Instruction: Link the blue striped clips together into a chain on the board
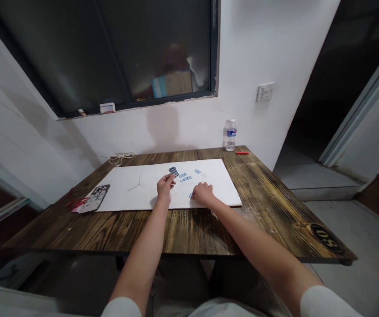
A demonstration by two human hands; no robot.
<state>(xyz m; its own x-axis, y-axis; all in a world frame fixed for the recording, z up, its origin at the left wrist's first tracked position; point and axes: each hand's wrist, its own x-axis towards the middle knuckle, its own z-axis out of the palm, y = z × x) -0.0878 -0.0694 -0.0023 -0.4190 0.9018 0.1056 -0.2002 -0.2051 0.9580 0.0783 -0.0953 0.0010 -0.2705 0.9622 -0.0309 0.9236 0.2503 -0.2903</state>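
Note:
My left hand [165,186] is pinched closed over the white board [120,180], its fingertips on a small dark-blue striped card-like piece [173,171]. My right hand [203,193] rests low on the board's right half with its fingers curled down. A small blue-and-white piece [191,195] peeks out at its fingertips; the fingers hide most of it. Between and beyond the hands lie several flat blue-and-white pieces, among them a striped one [183,175], an overlapping pair [186,178] and one farther right [197,171].
A patterned phone-like slab [98,197] and red stringy material [79,202] lie at the board's left end. Behind it, a white cable [120,157] is coiled on the wooden table [189,233]. A water bottle [230,135] and a red pen-like stick [242,153] are at back right.

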